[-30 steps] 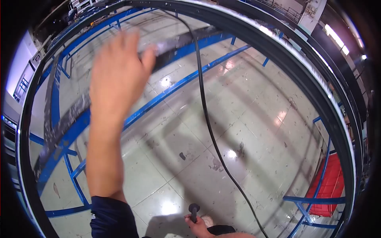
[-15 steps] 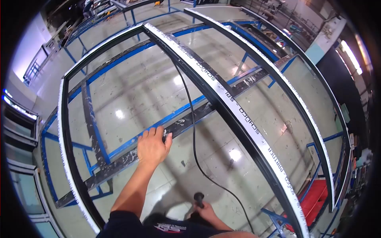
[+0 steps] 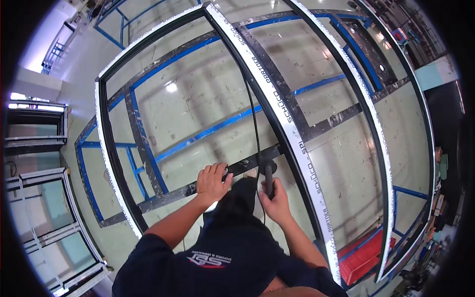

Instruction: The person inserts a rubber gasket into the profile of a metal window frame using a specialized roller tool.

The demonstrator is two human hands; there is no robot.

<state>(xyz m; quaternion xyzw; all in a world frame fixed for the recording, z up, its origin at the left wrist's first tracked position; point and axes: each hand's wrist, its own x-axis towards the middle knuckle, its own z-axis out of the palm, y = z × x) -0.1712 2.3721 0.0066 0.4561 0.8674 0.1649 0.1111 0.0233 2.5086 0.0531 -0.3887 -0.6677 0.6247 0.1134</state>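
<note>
My left hand (image 3: 213, 183) rests at the dark, paint-marked crossbar (image 3: 245, 164) of the blue stand, with its fingers bent around a small dark thing that I cannot make out. To its right, my right hand (image 3: 274, 199) is wrapped round the handle of a black tool (image 3: 268, 174), whose round end is up near the bar. A black cable (image 3: 255, 126) runs down beside the tool. The large window frame with white printed film (image 3: 281, 106) lies on the stand around both hands.
A red crate (image 3: 363, 255) is low at the right. Window frames with panes (image 3: 49, 232) stand at the left. A blue metal stand (image 3: 121, 29) is at the upper left. Assorted items (image 3: 425, 257) lie at the lower right edge.
The view has tilted down and shows more of my body. My right hand has raised the black tool toward the crossbar. My left hand stays at the bar.
</note>
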